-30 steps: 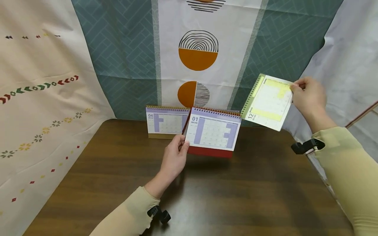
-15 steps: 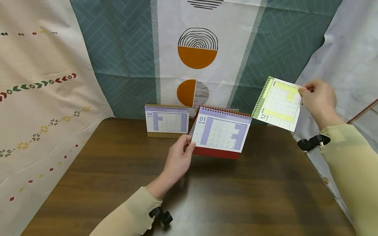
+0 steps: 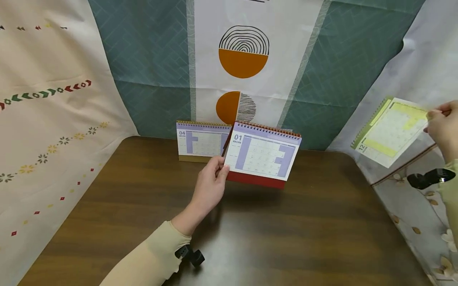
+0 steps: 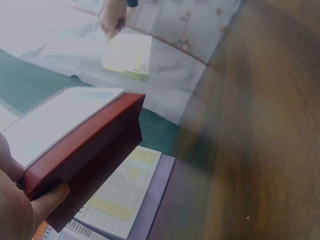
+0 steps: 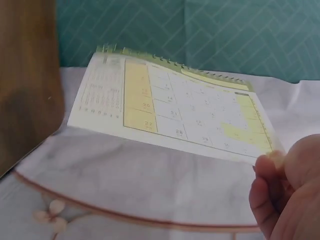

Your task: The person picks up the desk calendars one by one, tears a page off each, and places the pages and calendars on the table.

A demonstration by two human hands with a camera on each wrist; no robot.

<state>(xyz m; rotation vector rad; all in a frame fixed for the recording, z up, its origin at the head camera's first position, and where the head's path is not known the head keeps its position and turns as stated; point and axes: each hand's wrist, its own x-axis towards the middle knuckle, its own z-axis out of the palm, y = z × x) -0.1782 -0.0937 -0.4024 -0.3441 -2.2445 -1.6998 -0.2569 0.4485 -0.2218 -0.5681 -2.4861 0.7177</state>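
Note:
My left hand [image 3: 209, 180] grips the lower left edge of a red-based desk calendar [image 3: 262, 151], its page marked 01 facing me. It is tilted and raised off the table; the left wrist view shows the underside of its red base [image 4: 85, 145]. At the far right, my right hand [image 3: 445, 129] pinches the edge of a yellow-and-green spiral-edged calendar [image 3: 390, 131], turned sideways with 12 at its lower corner. Fingertips and thumb meet at that edge in the right wrist view. I cannot tell how many sheets it has.
A tan-based calendar [image 3: 196, 143] showing 04 stands at the table's back, partly behind the red one. Another calendar, purple with a yellow-marked page [image 4: 125, 185], shows beyond the red base. Patterned cloths [image 3: 150, 59] hang around the brown table [image 3: 304, 238].
My right hand has carried the yellow-and-green calendar far to the right, past the table's side. The red calendar in my left hand swung right, then back left.

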